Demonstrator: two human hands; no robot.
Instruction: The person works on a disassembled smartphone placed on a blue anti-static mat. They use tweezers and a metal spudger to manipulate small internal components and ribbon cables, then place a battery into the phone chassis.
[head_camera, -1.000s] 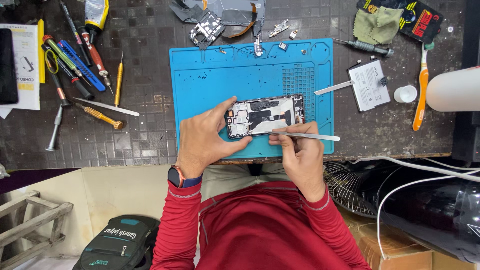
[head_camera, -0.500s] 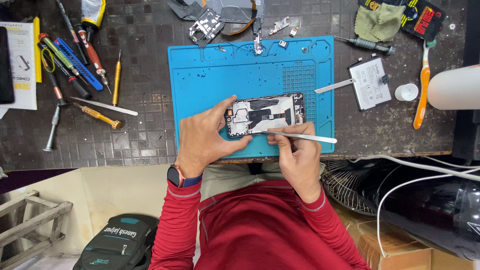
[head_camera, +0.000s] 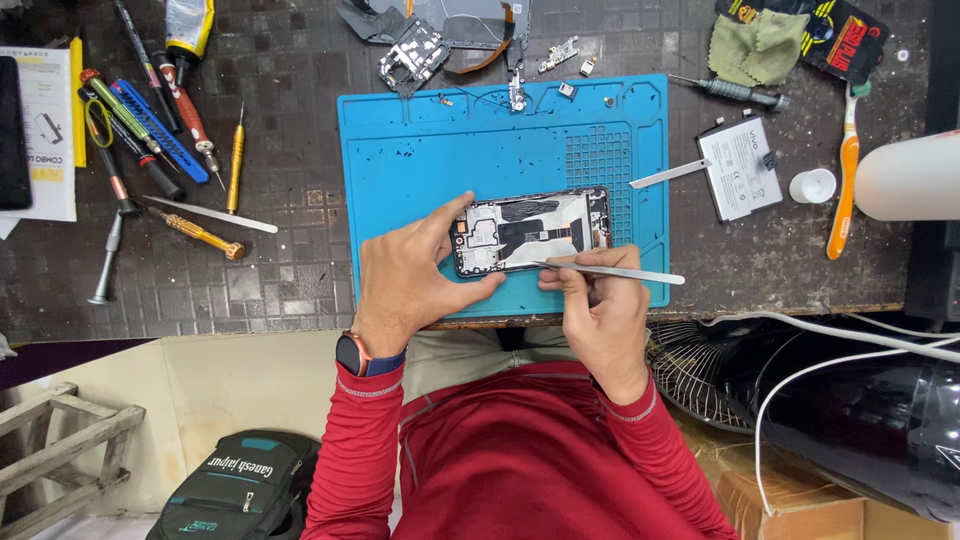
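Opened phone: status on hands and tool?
Left hand steadies opened phone on blue mat. Right hand holds metal tweezers, tips at board. Nothing blocking.

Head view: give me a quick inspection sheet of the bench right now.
Surface: blue mat on dark tiled bench.
Job's things: opened phone lying flat on mat.
Clutter: screwdrivers left; loose circuit parts at top; battery, toothbrush right.
Grippers: left hand steadies phone; right hand holds metal tweezers, tip on phone.
Cables: white cables at right.
Surroundings: fan, backpack below.
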